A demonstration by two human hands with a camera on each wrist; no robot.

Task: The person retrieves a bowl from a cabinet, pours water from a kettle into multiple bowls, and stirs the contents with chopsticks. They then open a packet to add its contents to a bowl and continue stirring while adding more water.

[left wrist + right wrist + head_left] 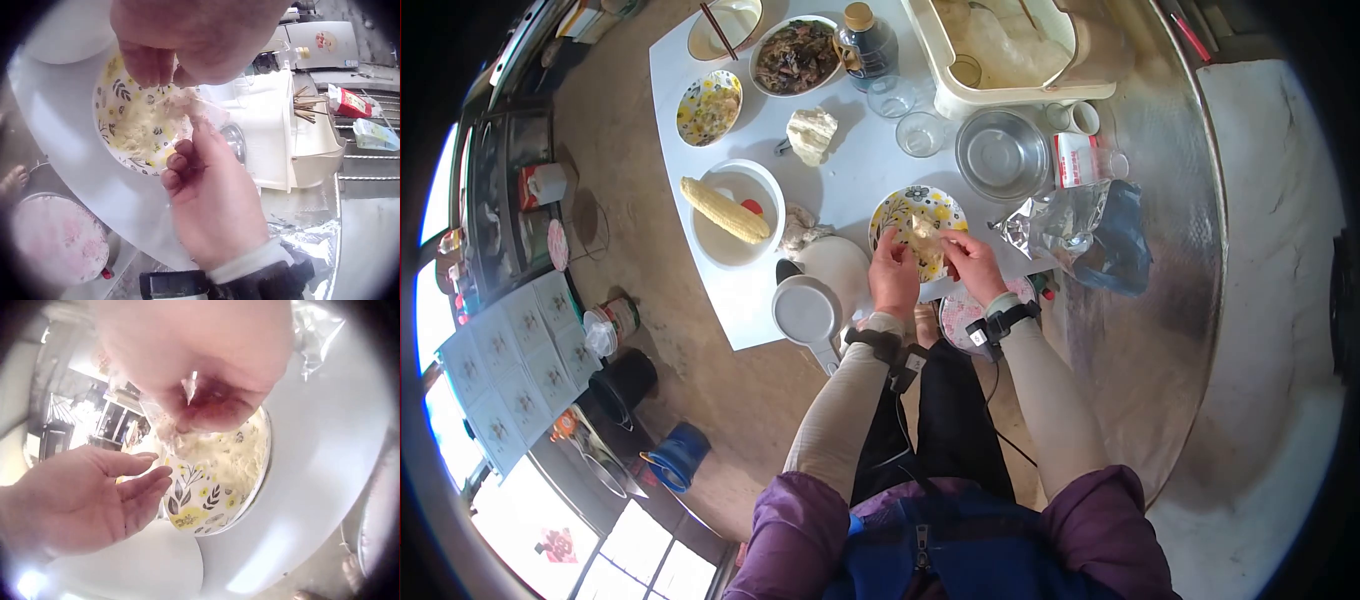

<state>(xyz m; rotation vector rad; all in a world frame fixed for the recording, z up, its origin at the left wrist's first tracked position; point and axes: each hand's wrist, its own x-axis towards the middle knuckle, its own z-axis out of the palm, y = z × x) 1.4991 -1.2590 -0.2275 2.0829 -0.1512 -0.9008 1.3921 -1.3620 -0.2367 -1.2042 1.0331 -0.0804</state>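
Note:
A floral plate [885, 211] lies near the table's front edge, with pale yellow crumbly food [134, 134] spread over it. Above the plate, my right hand [973, 264] pinches a crinkled piece of clear plastic film [209, 112] between thumb and fingers, with small bits clinging to it. My left hand [894, 275] hovers by the plate's left side, its thumb and fingers apart and nothing between them in the right wrist view. In the left wrist view the back of that hand covers part of the plate's rim.
To the left are a white bowl [770, 187] holding a corn cob [725, 210] and a grey round-topped pot [805, 310]. Behind stand drinking glasses [920, 135], a dark bottle [867, 50] and a dish of dark food [795, 60]. A metal bowl [1001, 155] and foil bag [1070, 225] sit right.

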